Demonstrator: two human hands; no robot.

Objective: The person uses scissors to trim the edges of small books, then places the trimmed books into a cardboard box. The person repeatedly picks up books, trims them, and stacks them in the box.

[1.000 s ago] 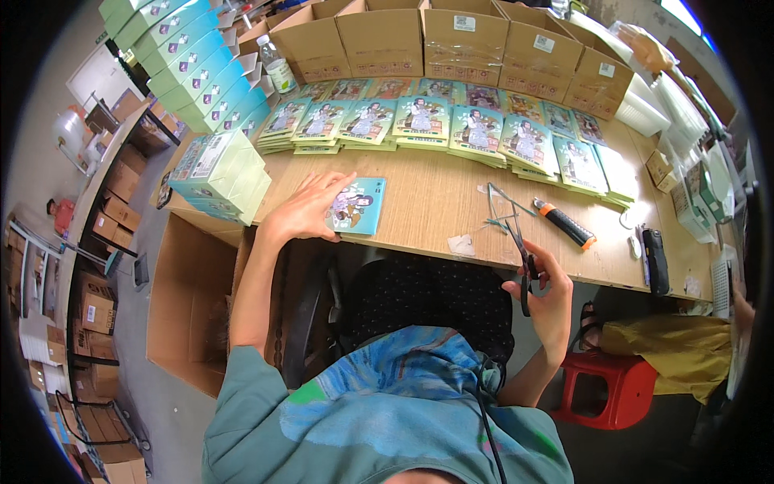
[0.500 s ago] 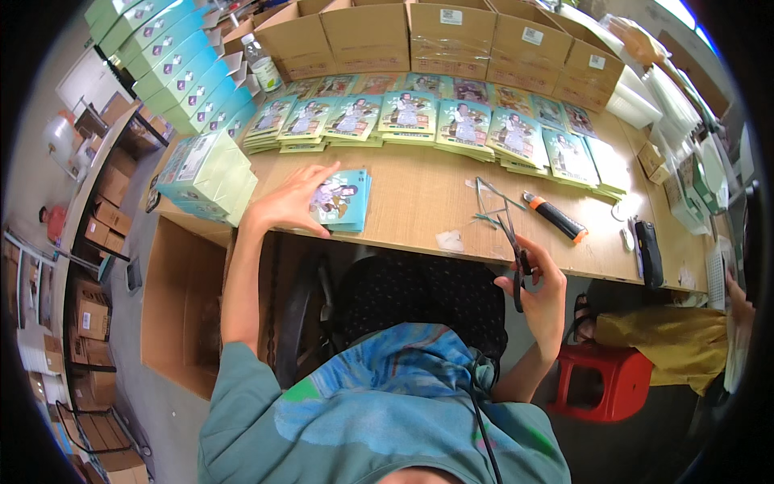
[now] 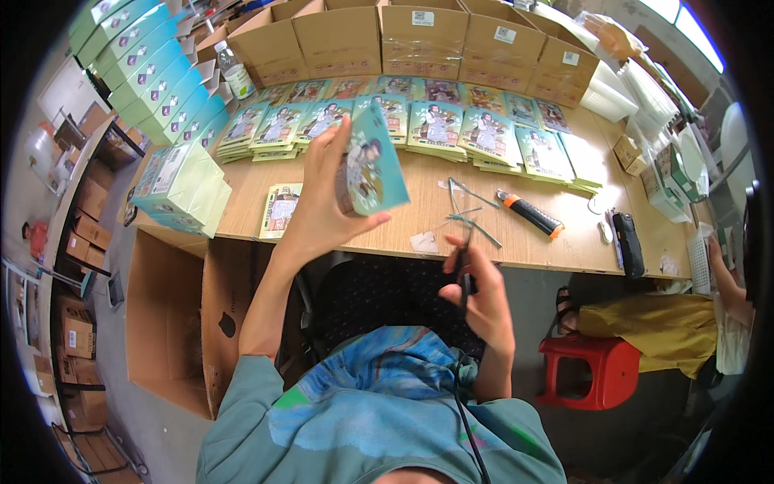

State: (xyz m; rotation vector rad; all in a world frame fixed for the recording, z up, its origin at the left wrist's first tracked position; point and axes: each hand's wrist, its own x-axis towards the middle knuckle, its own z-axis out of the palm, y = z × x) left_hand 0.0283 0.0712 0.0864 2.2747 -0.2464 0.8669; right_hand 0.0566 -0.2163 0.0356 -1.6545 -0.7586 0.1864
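Note:
My left hand [image 3: 321, 206] is closed around a teal illustrated pack [image 3: 374, 161], lifted off the table and tilted. Whether it is a stack of booklets or a box, I cannot tell. Black scissors [image 3: 464, 274] are gripped in my right hand [image 3: 482, 297], blades pointing away over the table's front edge. Left of my left wrist, a small illustrated booklet [image 3: 280, 211] lies on the wooden table [image 3: 355, 246]. Thin cut green strips [image 3: 476, 224] and a scrap of clear film [image 3: 423, 242] are on the wood near the scissors.
Piles of illustrated booklets [image 3: 435, 129] line the table's back, before open cardboard boxes [image 3: 423, 40]. An orange-black utility knife [image 3: 530, 214] lies right; wrapped packs [image 3: 179, 189] stand left. An open carton [image 3: 165, 310] is below. Another person's hand [image 3: 716, 252] shows at far right, near a red stool [image 3: 588, 371].
My left hand has raised the teal pack from the table and tilted it, uncovering the small booklet. The scissors in my right hand have moved left. The whole view has shifted slightly.

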